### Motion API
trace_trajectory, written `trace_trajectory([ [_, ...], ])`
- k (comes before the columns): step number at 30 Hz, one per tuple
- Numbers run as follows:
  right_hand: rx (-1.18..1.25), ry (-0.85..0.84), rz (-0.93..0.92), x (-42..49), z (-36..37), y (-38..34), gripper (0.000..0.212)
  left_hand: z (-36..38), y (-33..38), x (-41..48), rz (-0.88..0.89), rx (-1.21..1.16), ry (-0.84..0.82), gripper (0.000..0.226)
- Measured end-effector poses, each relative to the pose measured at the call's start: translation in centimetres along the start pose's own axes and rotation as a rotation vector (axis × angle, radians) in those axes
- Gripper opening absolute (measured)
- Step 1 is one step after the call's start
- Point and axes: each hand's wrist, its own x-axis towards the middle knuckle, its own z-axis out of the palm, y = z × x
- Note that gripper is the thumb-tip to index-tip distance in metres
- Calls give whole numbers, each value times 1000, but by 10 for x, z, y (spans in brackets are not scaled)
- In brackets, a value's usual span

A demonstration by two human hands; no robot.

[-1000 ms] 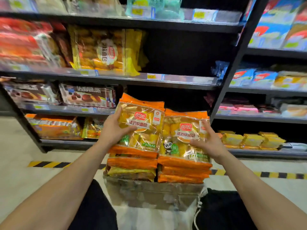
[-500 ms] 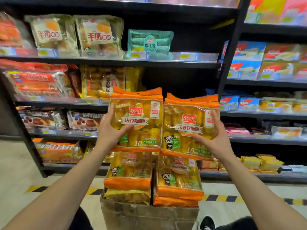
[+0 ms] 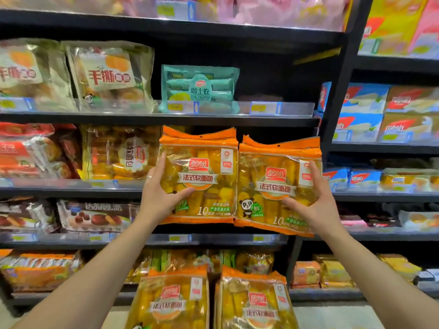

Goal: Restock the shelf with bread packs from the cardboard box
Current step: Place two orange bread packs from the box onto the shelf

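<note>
I hold two orange-and-yellow bread packs upright, side by side, in front of the middle shelf's dark gap. My left hand [image 3: 159,195] grips the left bread pack [image 3: 204,176] by its left edge. My right hand [image 3: 314,200] grips the right bread pack [image 3: 273,186] by its right edge. Each grip seems to include further packs behind the front one. Below, two more packs [image 3: 171,302] of the same kind stand in a row at the bottom of the view. The cardboard box under them is out of sight.
Black shelving [image 3: 156,118] fills the view. A similar yellow bread pack [image 3: 121,153] sits left of the gap. A teal roll pack [image 3: 199,89] stands on the shelf above. A black upright post [image 3: 342,91] divides off the right-hand shelves of blue and red boxes [image 3: 365,100].
Both hands have lifted their packs up from the box stack to the height of the middle shelf. The view has tilted upward, so the box has dropped out of sight.
</note>
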Motion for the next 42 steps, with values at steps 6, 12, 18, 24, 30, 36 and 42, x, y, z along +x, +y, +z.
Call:
trace_trajectory([
  [6,38,-14,57,60,29,46,102,40,-43,60,-46,-47,-51,112],
  [12,117,19,46,123,50,78,100,68,-60,122,-19,-25,-34,107],
  [18,197,36,34,169,62,87,94,86,-61,160,-97,36,17,106],
  [24,124,45,32,218,63,94,70,108,-78,190,-99,-26,61,98],
  [30,4,3,62,243,102,139,90,144,-111,223,-150,111,-71,119],
  [36,-821,-261,240,256,117,156,98,160,-138,230,-150,787,-198,108],
  [42,-1191,-190,39,262,132,145,118,170,-122,225,39,1083,-106,113],
])
